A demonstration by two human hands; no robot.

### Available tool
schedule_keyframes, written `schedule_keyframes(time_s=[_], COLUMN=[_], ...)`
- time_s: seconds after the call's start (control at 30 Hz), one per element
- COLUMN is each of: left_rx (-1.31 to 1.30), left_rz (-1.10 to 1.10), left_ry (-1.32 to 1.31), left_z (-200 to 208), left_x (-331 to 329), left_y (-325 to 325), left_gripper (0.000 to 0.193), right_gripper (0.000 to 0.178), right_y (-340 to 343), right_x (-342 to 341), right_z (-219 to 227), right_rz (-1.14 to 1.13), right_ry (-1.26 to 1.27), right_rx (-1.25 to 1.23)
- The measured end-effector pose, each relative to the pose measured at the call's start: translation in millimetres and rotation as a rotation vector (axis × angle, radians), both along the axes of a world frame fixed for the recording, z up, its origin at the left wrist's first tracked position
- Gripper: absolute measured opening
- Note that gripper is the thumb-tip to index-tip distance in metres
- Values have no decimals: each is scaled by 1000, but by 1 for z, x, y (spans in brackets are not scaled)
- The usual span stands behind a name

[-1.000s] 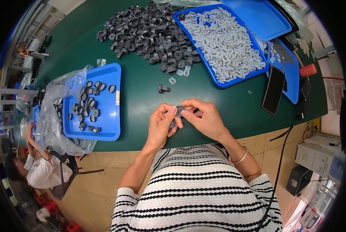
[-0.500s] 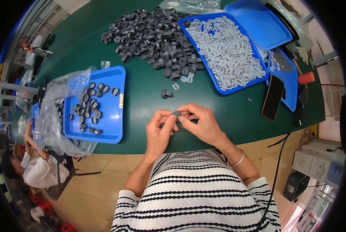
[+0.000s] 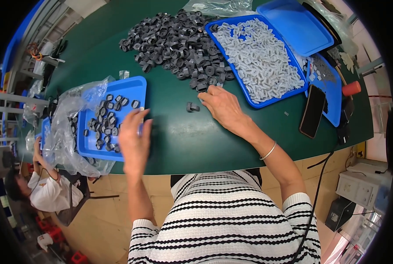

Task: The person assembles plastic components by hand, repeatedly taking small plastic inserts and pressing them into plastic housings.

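Note:
My left hand [image 3: 134, 138] is over the right rim of a blue tray [image 3: 140, 88], its thumb and fingers apart with nothing seen between them. Dark grey plastic parts [image 3: 103, 125], small and ring-like, lie scattered in that tray. My right hand [image 3: 225, 110] reaches to the near edge of a big heap of dark grey plastic rings [image 3: 176, 44]. Its fingertips close on a small whitish plastic piece [image 3: 199, 100], mostly hidden under them. Two grey parts [image 3: 192, 107] sit together on the green table just left of that hand.
A blue tray of whitish plastic pieces [image 3: 260, 61] stands right of the heap. Beyond are another blue tray [image 3: 295, 26], a phone [image 3: 312, 111] and a red cylinder [image 3: 351, 88]. Clear plastic bags [image 3: 60, 127] drape the left tray. Another person [image 3: 51, 189] sits at far left.
My hands, together over a grey part before, have moved apart. The left went left to the tray; the right went forward to the whitish piece by the heap.

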State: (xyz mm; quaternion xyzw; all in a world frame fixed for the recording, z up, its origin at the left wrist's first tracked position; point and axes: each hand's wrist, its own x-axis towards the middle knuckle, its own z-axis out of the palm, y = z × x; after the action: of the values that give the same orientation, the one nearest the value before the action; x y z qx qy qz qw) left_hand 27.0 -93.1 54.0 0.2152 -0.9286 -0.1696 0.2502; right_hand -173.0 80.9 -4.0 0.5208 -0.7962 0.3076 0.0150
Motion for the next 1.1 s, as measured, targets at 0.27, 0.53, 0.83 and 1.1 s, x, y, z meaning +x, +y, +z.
schedule_keyframes(time_s=[0.27,0.53,0.83,1.1], left_rx=[342,682,1641,1891], left_rz=[-279,-241,-123,-223], left_ry=[35,71,301,266], left_z=[-44,-50,-40,-45], left_x=[-59,-56,-32,-23], left_y=[36,41,36,40], left_gripper=[42,30,37,40], right_gripper=[22,12,7,22], right_y=[14,18,35,15], right_x=[17,19,16,27], right_z=[22,-5,13,1], right_rz=[171,96,-8,120], right_ry=[-294,-237,-146,-8], right_rx=[-222,-155,-257,-33])
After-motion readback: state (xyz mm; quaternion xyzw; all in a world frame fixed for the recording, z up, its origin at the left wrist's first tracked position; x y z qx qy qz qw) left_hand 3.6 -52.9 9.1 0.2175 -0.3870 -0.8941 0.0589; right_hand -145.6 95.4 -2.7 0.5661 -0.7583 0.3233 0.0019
